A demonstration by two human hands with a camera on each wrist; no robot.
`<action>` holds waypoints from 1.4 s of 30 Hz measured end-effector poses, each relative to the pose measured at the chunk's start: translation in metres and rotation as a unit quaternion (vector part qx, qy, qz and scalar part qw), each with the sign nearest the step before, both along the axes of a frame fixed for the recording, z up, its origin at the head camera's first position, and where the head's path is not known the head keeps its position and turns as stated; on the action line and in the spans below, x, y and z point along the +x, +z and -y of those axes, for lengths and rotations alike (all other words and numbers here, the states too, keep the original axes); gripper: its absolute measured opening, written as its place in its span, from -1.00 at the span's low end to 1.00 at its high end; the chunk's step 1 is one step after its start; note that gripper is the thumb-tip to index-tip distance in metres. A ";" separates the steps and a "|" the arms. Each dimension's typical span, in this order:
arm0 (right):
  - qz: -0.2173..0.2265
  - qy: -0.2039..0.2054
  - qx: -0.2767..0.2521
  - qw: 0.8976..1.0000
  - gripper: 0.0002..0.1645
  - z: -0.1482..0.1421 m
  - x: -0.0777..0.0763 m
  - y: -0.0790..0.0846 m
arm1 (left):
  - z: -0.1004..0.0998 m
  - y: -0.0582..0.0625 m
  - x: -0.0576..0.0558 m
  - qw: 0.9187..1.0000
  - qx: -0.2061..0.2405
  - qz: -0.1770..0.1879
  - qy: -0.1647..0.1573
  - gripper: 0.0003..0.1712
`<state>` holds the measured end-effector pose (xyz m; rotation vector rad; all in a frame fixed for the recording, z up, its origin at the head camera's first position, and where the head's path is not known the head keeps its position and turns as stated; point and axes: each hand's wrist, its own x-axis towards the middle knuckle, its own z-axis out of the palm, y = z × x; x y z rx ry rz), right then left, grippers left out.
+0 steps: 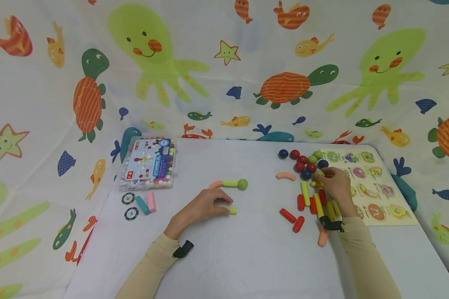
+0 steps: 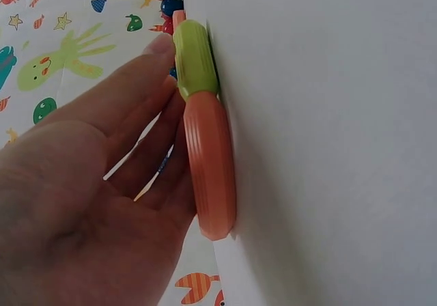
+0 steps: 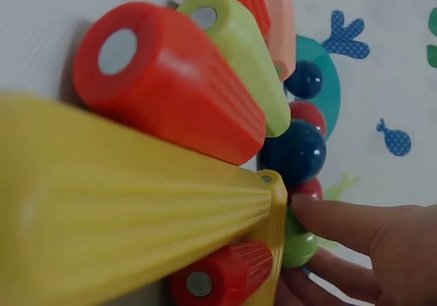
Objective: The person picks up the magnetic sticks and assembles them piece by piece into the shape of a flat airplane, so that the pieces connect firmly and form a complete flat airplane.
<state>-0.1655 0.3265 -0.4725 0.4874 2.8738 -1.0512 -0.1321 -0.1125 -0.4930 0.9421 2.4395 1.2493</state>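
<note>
My left hand (image 1: 208,204) rests low over the table, fingers loosely bent, with a gap between thumb and forefinger. Its thumb is against a short green rod (image 2: 196,59) joined to an orange curved piece (image 2: 210,166); the head view hides most of that pair. Just beyond lies a joined row: an orange curve, a green rod (image 1: 230,183) and a green ball (image 1: 242,184). At the right my right hand (image 1: 336,185) pinches another green ball (image 3: 299,243) between thumb and fingers, beside blue and red balls and yellow rods (image 3: 157,210).
A cluster of balls (image 1: 302,159) and several red, yellow and green rods (image 1: 304,194) surround the right hand, with a picture board (image 1: 389,203) beside them. At the left stand a box (image 1: 149,162), two round chips (image 1: 131,213) and pink and teal blocks (image 1: 151,202).
</note>
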 end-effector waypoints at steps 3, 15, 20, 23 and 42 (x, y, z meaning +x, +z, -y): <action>0.004 -0.007 -0.004 1.000 -0.32 0.000 0.000 -0.001 | -0.001 -0.001 -0.001 1.000 -0.008 0.000 -0.006 -0.68; -0.052 -0.040 -0.017 0.998 -0.29 0.005 0.006 0.008 | -0.004 0.001 0.001 0.999 -0.039 0.002 -0.013 -0.73; -0.115 -0.013 -0.028 0.993 -0.29 0.019 0.012 0.017 | -0.005 0.000 0.002 0.999 -0.044 0.005 -0.013 -0.73; -0.155 0.011 -0.037 0.987 -0.31 0.031 0.015 0.022 | -0.005 0.000 0.002 0.999 -0.043 0.006 -0.013 -0.73; -0.188 0.200 -0.101 0.956 -0.52 0.120 0.049 0.010 | -0.005 0.003 0.003 0.999 -0.044 0.004 -0.010 -0.75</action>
